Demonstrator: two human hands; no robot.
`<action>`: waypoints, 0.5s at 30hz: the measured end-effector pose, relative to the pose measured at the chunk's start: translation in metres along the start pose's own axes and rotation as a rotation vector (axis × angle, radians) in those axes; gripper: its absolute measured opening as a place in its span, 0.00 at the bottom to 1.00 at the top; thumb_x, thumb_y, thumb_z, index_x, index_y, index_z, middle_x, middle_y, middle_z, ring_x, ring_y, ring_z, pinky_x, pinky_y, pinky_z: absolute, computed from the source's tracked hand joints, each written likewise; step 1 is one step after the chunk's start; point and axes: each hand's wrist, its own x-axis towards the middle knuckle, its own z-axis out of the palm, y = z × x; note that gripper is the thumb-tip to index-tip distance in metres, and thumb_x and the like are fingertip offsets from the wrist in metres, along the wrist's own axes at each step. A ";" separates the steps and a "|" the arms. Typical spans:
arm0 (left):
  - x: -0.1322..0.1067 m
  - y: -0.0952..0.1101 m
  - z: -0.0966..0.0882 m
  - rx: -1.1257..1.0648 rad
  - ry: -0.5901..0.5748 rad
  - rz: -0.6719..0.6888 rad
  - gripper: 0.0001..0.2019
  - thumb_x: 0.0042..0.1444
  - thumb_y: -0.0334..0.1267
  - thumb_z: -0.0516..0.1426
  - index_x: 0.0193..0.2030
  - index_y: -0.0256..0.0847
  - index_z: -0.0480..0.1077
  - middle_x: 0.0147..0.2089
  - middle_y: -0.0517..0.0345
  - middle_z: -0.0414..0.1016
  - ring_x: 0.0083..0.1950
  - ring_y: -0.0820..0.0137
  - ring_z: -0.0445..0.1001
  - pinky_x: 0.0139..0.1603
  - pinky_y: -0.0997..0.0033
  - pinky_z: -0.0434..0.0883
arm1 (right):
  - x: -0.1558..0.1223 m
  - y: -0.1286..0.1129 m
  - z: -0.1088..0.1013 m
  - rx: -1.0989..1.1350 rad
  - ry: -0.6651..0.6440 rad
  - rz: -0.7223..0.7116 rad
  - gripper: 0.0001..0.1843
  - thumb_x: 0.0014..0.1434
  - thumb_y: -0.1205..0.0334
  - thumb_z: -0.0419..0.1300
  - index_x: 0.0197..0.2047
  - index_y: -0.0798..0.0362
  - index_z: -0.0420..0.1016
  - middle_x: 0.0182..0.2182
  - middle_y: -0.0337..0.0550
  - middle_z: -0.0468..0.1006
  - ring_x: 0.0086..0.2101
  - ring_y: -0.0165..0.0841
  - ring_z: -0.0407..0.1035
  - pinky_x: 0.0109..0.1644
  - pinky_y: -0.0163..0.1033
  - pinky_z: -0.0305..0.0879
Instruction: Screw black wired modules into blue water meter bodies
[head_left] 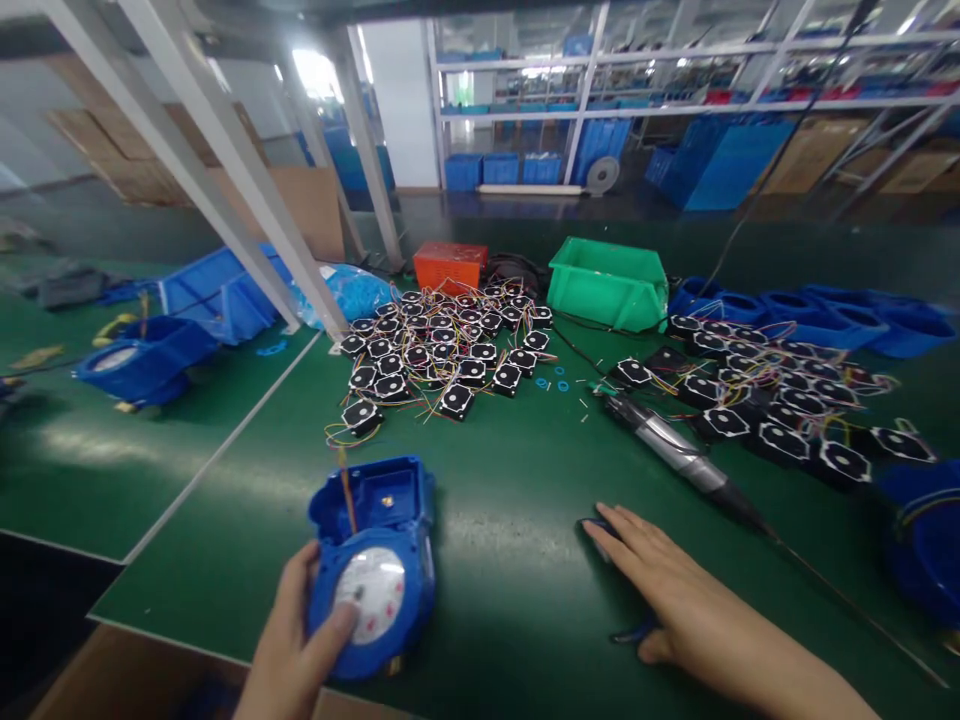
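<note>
My left hand (296, 625) grips a blue water meter (324, 590) at the near edge of the bench, its thumb resting on the round white dial. Behind the dial, the meter's square compartment is uncovered, with a thin coloured wire rising from it. My right hand (667, 580) is spread low over the green bench top (510, 570), fingers stretched forward. Under it lies a dark tool (634, 634) with two narrow parts poking out; the hand hides its kind. Farther right lies a silver electric screwdriver (675, 448) with a cable.
Many black square modules (456, 400) with coloured wires pile up mid-bench, more (784, 440) at right. Behind are a green bin (607, 285) and a red box (450, 267). Another blue meter body (146, 360) sits left; blue housings (926, 540) stand right. Grey posts (247, 190) rise at left.
</note>
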 end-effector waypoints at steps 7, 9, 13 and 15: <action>-0.030 0.039 0.074 -0.243 -0.337 0.017 0.36 0.43 0.54 0.53 0.54 0.34 0.49 0.46 0.45 0.67 0.46 0.56 0.69 0.45 0.57 0.67 | -0.005 0.003 0.008 0.032 0.136 -0.011 0.46 0.42 0.68 0.56 0.62 0.43 0.42 0.58 0.31 0.32 0.58 0.35 0.34 0.64 0.44 0.38; -0.033 0.041 0.086 -0.234 -0.418 0.061 0.35 0.45 0.53 0.52 0.55 0.33 0.46 0.47 0.43 0.66 0.47 0.56 0.68 0.45 0.55 0.66 | -0.007 0.002 0.009 0.046 0.158 -0.001 0.44 0.42 0.67 0.57 0.62 0.44 0.44 0.57 0.33 0.36 0.57 0.34 0.36 0.64 0.42 0.40; -0.036 0.041 0.096 -0.203 -0.500 0.128 0.34 0.48 0.52 0.50 0.56 0.34 0.43 0.47 0.42 0.66 0.47 0.56 0.69 0.45 0.54 0.66 | -0.008 0.000 0.013 0.060 0.218 0.003 0.42 0.43 0.66 0.59 0.61 0.48 0.49 0.57 0.39 0.41 0.56 0.36 0.41 0.63 0.43 0.45; -0.037 0.041 0.096 -0.207 -0.514 0.128 0.34 0.49 0.52 0.50 0.56 0.34 0.43 0.47 0.42 0.66 0.47 0.56 0.68 0.46 0.55 0.66 | -0.008 0.002 0.017 0.055 0.277 -0.008 0.40 0.43 0.66 0.60 0.60 0.50 0.51 0.55 0.41 0.45 0.55 0.36 0.44 0.61 0.43 0.49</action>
